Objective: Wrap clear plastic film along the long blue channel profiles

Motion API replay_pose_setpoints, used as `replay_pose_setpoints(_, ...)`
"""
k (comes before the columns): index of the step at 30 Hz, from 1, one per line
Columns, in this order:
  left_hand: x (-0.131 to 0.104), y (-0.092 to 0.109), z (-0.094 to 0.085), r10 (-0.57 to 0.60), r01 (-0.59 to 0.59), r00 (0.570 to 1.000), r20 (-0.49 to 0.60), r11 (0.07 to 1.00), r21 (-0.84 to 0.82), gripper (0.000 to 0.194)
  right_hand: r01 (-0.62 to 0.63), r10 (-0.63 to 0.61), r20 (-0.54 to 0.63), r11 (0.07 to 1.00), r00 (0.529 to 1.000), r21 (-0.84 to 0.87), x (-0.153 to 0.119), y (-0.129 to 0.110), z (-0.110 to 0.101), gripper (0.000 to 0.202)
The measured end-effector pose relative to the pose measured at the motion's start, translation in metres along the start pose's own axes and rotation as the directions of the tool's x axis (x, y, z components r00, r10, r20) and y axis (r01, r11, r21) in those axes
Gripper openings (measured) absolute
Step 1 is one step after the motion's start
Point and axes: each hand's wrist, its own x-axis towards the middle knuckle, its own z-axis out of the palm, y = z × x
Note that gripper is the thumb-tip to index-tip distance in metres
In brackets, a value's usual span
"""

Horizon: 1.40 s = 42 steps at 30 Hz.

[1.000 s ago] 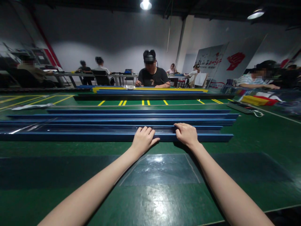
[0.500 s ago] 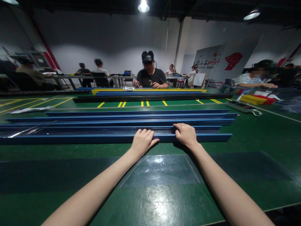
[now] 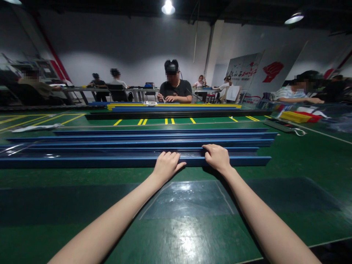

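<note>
Hands apart — left hand (image 3: 166,167) and right hand (image 3: 218,157) over nearest blue channel (image 3: 82,162), grip unclear.

1. Single head-worn view; faces 12 o'clock, tipped down over table (image 3: 154,242).
2. Left forearm (image 3: 112,216) close, 7 o'clock; right forearm (image 3: 260,212) close, 5.
3. Wall (image 3: 110,36) far, 12.

Both bare arms, left (image 3: 110,216) and right (image 3: 266,209), are stretched forward to the channel (image 3: 82,162), and they come nearer to each other toward the hands. The left hand (image 3: 167,165) lies palm down upon the channel, with its fingers bent over it and the thumb spread toward the right hand (image 3: 218,157). This one is also on the channel, the index finger pointing across to the left, the other fingers mostly hidden.
</note>
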Motion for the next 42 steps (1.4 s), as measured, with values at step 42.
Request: replay_pose_setpoints(42,0.0004,0.0012,-0.0004,-0.025,0.028,0.999,-0.036,0.996,0.082,0.041,0.001,-0.001,-0.01,1.0,1.0,-0.001,-0.0004,-0.0003,0.0002,0.038)
